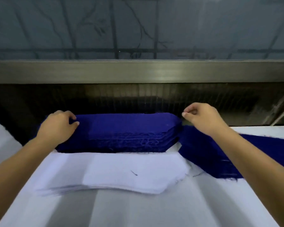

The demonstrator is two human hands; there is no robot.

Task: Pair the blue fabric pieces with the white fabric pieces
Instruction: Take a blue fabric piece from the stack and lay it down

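Left hand [56,128] pinching frayed deep-blue stack [125,133], right hand [202,118] curled, hold unclear, white stack [121,174] in front

Blue stack [125,130] left end hidden under left hand [56,128]; white stack [121,171] left edge blurred

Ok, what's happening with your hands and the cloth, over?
Left hand grips blue stack end. Right hand curled at other end, grip unclear. White stack waits in front. Nothing blocking.
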